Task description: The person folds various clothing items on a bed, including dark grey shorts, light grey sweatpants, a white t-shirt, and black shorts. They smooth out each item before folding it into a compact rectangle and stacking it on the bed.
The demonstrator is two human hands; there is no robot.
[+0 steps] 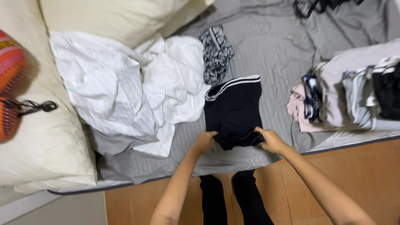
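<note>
I am holding the near hem of the black shorts (233,114), which are lying flat on the grey bed sheet (271,50) near the bed's near edge. My left hand (204,142) and right hand (271,141) are each pinching a corner, fingers closed on the cloth. I judge I am mid-fold; lifting the hem toward the far white-striped waistband seems called for. White laundry (125,87) is lying left, a folded stack (358,96) right.

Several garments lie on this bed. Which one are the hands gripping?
The black shorts with white waistband stripes: left hand and right hand pinch their near edge. The others lie untouched.
</note>
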